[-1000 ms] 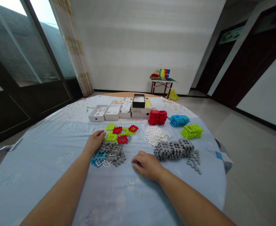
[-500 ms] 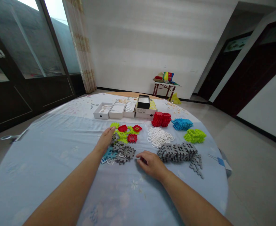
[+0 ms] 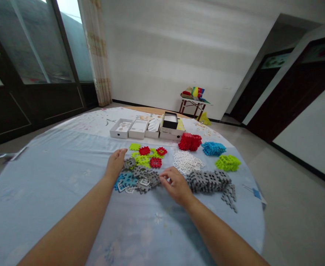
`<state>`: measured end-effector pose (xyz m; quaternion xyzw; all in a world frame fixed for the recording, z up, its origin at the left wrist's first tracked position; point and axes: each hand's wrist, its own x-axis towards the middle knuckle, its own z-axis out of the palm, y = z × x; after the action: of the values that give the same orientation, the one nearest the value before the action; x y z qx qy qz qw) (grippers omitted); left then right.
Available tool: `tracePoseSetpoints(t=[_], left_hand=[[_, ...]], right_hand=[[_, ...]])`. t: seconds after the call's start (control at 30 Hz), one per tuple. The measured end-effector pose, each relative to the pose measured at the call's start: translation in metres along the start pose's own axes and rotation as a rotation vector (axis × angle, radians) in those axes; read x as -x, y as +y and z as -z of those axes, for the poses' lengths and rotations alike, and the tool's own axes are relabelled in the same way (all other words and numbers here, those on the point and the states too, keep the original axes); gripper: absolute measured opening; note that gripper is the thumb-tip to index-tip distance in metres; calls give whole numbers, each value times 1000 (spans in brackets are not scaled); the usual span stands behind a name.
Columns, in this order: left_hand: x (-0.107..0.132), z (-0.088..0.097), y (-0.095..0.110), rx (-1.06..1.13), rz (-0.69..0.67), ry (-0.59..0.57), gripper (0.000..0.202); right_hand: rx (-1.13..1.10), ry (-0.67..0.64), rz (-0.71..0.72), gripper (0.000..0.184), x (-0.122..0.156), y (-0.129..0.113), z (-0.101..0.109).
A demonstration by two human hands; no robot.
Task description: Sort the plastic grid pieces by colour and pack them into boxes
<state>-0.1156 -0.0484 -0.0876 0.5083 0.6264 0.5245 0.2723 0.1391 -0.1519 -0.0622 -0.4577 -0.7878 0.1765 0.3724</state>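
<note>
Left hand (image 3: 115, 165): drawing back leftward after reaching in to the lime pieces (image 3: 142, 159); fingertips now standing just beside them, apart. One grey piece (image 3: 129, 163): shifting left with that hand. Blue pieces (image 3: 129, 179): showing more than a second ago. Right hand (image 3: 175, 184): moving in from the cloth toward the mixed pile; fingertips now reaching its grey edge, grip unclear. Lower red square (image 3: 155, 162): sitting farther right of its red neighbour.
</note>
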Motion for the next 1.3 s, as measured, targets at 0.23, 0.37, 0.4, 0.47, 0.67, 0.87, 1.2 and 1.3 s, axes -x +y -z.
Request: tracePoseSetpoints(t=[0.23, 0.37, 0.4, 0.47, 0.67, 0.87, 1.2, 1.3], left_hand=[[-4, -2, -7, 11, 8, -9, 49], [-4, -1, -9, 11, 15, -4, 49], [-4, -1, -9, 12, 18, -2, 49], [-3, -1, -8, 12, 24, 2, 50], [-1, -1, -3, 12, 33, 5, 48], [-2, 0, -3, 8, 39, 7, 47], [-2, 0, 1, 16, 113, -13, 45], [-1, 1, 1, 1, 99, -28, 41]], right_hand=[[-1, -131, -7, 32, -3, 5, -4], [44, -172, 59, 24, -3, 6, -10], [25, -143, 20, 21, -4, 5, -10], [-43, -88, -91, 24, -5, 5, -7], [15, 12, -216, 38, -6, 13, -7], [167, -40, -73, 50, 0, 19, -10], [294, -186, -115, 51, 0, 6, -2], [277, -195, -72, 52, 3, 0, 6]])
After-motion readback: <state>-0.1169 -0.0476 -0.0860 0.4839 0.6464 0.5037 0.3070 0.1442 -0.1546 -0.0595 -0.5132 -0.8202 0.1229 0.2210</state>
